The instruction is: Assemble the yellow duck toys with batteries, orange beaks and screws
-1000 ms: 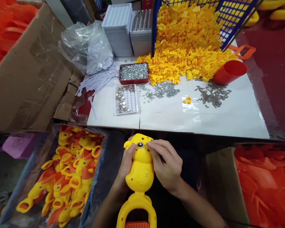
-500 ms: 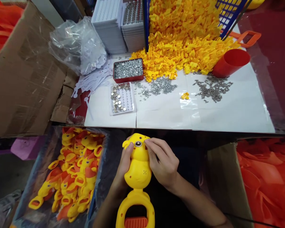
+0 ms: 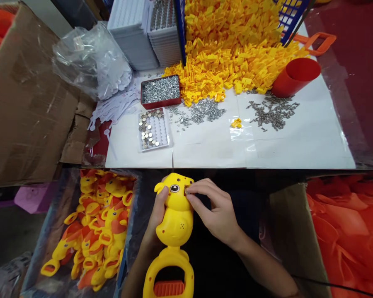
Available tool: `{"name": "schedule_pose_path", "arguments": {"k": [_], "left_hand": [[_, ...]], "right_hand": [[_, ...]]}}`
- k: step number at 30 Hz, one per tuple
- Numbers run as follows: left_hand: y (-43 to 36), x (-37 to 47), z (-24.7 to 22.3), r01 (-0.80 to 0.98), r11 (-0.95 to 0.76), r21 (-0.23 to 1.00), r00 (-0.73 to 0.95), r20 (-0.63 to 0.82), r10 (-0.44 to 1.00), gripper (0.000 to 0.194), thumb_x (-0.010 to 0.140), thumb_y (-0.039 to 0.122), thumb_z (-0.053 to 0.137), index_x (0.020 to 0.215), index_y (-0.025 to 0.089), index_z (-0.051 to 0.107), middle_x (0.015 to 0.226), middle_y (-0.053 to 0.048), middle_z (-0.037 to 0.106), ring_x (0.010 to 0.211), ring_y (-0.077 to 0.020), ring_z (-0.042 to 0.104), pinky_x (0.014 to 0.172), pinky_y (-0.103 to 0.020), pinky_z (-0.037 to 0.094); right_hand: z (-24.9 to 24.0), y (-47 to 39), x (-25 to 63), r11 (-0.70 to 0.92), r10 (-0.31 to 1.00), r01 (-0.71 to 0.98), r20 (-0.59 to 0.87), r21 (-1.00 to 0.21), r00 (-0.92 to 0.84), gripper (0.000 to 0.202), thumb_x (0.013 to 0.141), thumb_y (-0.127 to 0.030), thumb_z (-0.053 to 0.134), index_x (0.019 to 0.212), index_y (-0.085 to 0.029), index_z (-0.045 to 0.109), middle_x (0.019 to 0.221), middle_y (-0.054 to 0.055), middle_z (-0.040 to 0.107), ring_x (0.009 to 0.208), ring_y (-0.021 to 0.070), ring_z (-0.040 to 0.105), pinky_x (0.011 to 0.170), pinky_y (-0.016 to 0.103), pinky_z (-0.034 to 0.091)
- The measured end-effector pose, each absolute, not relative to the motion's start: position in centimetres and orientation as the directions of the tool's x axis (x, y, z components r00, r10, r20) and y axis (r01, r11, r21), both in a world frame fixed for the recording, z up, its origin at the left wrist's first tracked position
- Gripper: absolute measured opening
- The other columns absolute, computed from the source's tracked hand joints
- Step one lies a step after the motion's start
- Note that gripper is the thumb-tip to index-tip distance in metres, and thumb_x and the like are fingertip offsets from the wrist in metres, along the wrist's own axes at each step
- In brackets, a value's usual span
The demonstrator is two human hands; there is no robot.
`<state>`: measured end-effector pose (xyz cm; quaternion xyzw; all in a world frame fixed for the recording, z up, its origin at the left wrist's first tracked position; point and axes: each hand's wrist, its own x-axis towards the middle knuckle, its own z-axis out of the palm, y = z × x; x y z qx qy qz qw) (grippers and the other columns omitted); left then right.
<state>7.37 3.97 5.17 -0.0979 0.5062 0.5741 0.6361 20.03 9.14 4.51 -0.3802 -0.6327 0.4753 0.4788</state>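
A yellow duck-shaped toy (image 3: 174, 225) with a printed eye and a ring handle stands upright below the table edge. An orange ribbed trigger (image 3: 169, 288) shows inside the handle. My left hand (image 3: 157, 212) grips the toy from its left side, thumb beside the eye. At the right of the toy's head is a small dark slot (image 3: 185, 190). My right hand (image 3: 216, 209) is there, thumb and forefinger pinched together at the slot. A tiny shiny bit shows at the fingertips, too small to name.
On the white-covered table lie small yellow parts (image 3: 211, 78), a red tin (image 3: 160, 104) of metal bits, a tray (image 3: 164, 145) of button cells, dark metal pieces (image 3: 275, 111) and a red cup (image 3: 294, 78). A crate (image 3: 43, 231) holds duck toys; a carton (image 3: 317, 240) holds orange parts.
The toy and both hands have shifted slightly left in view. My right fingers have drawn a little back from the head, so the dark slot shows more.
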Motion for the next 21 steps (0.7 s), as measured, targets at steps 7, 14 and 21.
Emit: {"name": "schedule_pose_path", "arguments": {"k": [7, 14, 21], "left_hand": [[4.1, 7.3, 4.7, -0.812, 0.290, 0.506, -0.210, -0.718, 0.664, 0.070, 0.078, 0.046, 0.081, 0.137, 0.018, 0.055, 0.113, -0.009, 0.074, 0.114, -0.0318, 0.069, 0.099, -0.038, 0.055], [3.9, 6.8, 4.0, -0.762, 0.300, 0.574, -0.249, -0.687, 0.683, 0.079, 0.071, 0.048, 0.085, 0.138, 0.020, 0.053, 0.111, -0.010, 0.074, 0.107, -0.0334, 0.072, 0.095, -0.040, 0.058], [4.0, 7.3, 5.3, -0.737, 0.318, 0.597, -0.262, -0.685, 0.680, 0.083, 0.073, 0.050, 0.082, 0.143, 0.022, 0.048, 0.114, -0.010, 0.074, 0.103, -0.0331, 0.073, 0.088, -0.040, 0.059]], "right_hand": [[4.5, 9.4, 20.5, 0.381, 0.895, 0.077, 0.346, -0.921, -0.283, 0.022, 0.087, -0.006, 0.068, 0.099, -0.023, 0.075, 0.090, 0.004, 0.078, 0.082, 0.0174, 0.070, 0.075, 0.035, 0.062], [4.5, 9.2, 20.8, 0.259, 0.925, 0.032, 0.239, -0.965, -0.295, 0.017, 0.087, -0.009, 0.068, 0.095, -0.022, 0.076, 0.094, 0.005, 0.074, 0.088, 0.0166, 0.071, 0.079, 0.031, 0.063], [4.5, 9.7, 21.7, -0.003, 0.912, -0.067, 0.025, -0.998, -0.410, 0.009, 0.088, -0.018, 0.069, 0.092, -0.021, 0.077, 0.094, 0.006, 0.071, 0.084, 0.0156, 0.070, 0.073, 0.028, 0.061]]}}
